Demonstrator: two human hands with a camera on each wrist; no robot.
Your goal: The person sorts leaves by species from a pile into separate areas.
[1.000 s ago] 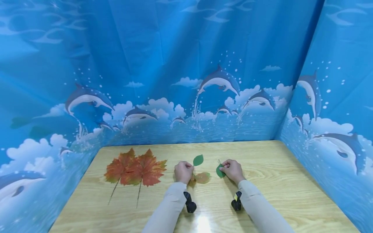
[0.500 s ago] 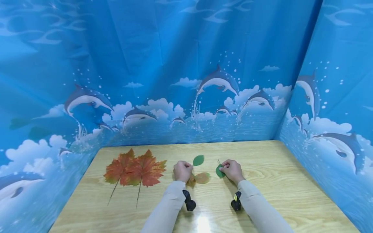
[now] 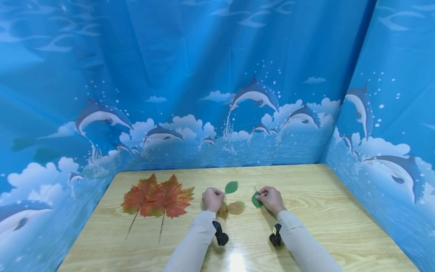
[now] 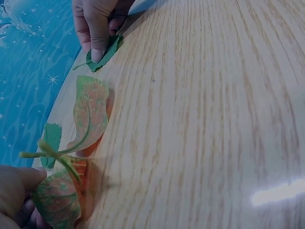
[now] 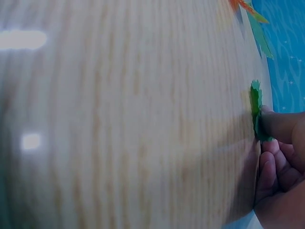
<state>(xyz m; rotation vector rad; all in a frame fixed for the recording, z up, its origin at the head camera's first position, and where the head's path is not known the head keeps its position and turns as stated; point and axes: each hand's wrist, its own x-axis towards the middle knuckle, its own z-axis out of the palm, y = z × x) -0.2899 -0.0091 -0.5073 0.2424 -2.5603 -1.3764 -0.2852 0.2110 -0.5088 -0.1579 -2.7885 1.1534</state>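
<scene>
My left hand (image 3: pixel 213 200) pinches a sprig of mottled orange-green leaves at the table's middle. In the left wrist view, one of its leaves (image 4: pixel 61 198) lies at the fingertips, and another leaf (image 4: pixel 90 112) stretches away from the crossed green stems (image 4: pixel 50 150). Opposite, my right hand (image 3: pixel 271 200) holds a serrated green leaf (image 3: pixel 256 200) between thumb and fingers; its thin stem points toward the back. The right wrist view shows the thumb laid on this green leaf (image 5: pixel 256 109). Between and behind the hands lies a loose green leaf (image 3: pixel 231 187).
Two large red-orange maple leaves (image 3: pixel 173 194) with long dark stems overlap on the left of the wooden table (image 3: pixel 346 226). A blue dolphin-print curtain (image 3: pixel 190 75) stands along the back and sides. Each wrist wears a black camera (image 3: pixel 221 236).
Both hands keep their grip on their leaves. The left hand has shifted very slightly left; the leaves on the table stay where they were.
</scene>
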